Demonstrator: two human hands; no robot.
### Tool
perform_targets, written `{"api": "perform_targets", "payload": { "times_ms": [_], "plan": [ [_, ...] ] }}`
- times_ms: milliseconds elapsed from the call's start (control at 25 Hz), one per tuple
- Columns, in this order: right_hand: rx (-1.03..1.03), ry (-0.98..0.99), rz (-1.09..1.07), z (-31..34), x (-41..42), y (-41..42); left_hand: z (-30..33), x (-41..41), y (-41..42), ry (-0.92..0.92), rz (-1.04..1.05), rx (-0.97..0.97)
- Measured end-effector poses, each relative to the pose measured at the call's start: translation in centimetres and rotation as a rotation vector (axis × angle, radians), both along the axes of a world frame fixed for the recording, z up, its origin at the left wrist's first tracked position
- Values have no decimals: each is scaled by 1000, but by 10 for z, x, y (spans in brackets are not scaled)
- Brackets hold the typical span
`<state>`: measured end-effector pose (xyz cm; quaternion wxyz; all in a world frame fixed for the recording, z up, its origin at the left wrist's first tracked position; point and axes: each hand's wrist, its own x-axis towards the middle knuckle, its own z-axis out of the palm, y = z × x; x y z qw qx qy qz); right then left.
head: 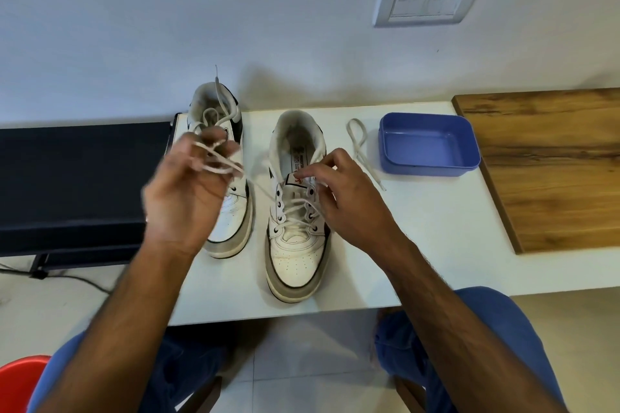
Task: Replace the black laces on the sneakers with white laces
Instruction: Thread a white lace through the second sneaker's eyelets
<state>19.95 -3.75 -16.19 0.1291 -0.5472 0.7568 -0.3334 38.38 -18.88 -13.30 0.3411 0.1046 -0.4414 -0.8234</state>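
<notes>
Left hand (188, 184) gripping a blurred white lace (221, 161) over the left sneaker (231, 211), right hand (342, 191) pinching lace at the centre sneaker (295, 255), blue tray (429, 144) and spare lace (360, 147) right on the tabletop (436, 238)

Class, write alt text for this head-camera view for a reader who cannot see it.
A person's left hand and right hand thread a white lace through the nearer sneaker on a white table; a second sneaker stands beside it.

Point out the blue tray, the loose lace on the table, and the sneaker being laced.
blue tray (468, 141): head view, right wall.
loose lace (364, 157): head view, mid-strand below its loop.
sneaker (295, 265): head view, toe cap.
</notes>
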Motion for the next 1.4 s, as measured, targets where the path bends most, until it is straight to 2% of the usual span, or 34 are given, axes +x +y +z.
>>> {"api": "perform_targets", "payload": {
  "times_ms": [40, 80, 120, 160, 200, 240, 280, 320, 360, 440, 520, 600, 680, 760, 840, 880, 920, 1000, 1120, 1200, 1240, 1320, 1400],
  "plan": [
    [-3, -6, 5, 0, 0, 0, 5, 4, -5, 114, 24, 145],
    [-6, -14, 5, 0, 0, 0, 9, 6, -7, 108, 66, 209],
    [-11, -26, 2, 0, -1, 0, 9, 6, -8, -26, 129, 171],
    [-14, -42, -3, -1, -2, 0, 7, 4, -6, -251, 176, 27],
    [-15, -63, -6, -2, -2, 0, 3, 1, -4, -523, 194, -217],
    [-10, -83, -9, -3, -2, 0, -2, -2, 1, -767, 160, -517],
    [-3, -97, -8, -3, -2, 0, -8, -4, 5, -930, 76, -822],
    [6, -109, -2, -2, -2, 0, -15, -6, 10, -1028, -6, -1084],
    [11, -124, 7, -1, -2, 0, -18, -7, 13, -1082, -48, -1260],
    [18, -160, 25, 3, -3, 1, -21, -6, 10, -1105, -82, -1388],
    [46, -184, 42, 8, -6, 4, -24, -5, 6, -1019, -149, -1346],
    [72, -173, 63, 8, -10, 6, -24, -7, 6, -856, -184, -1151],
    [95, -145, 76, 6, -14, 7, -13, -9, 9, -626, -105, -669],
    [109, -135, 79, 4, -15, 6, 6, -4, 4, -277, 46, -164],
    [102, -141, 81, 2, -15, 6, 18, 6, -8, 5, 122, 137],
    [97, -145, 81, 2, -15, 6, 20, 9, -11, -1, 164, 167],
    [94, -147, 81, 1, -16, 6, 18, 10, -12, -108, 224, 114],
    [86, -147, 78, -1, -15, 6, 9, 3, -6, -470, 276, -170],
    [79, -151, 74, 1, -13, 6, -10, -8, 8, -937, 59, -868],
    [83, -146, 75, 2, -13, 5, -22, -8, 13, -1092, -66, -1252],
    [85, -144, 75, 2, -13, 5, -26, -8, 13, -1120, -92, -1327],
    [90, -141, 77, 2, -12, 5, -29, -9, 11, -1065, -136, -1298],
    [92, -131, 72, 2, -12, 5, -28, -9, 9, -864, -181, -1041]
  ]
}}
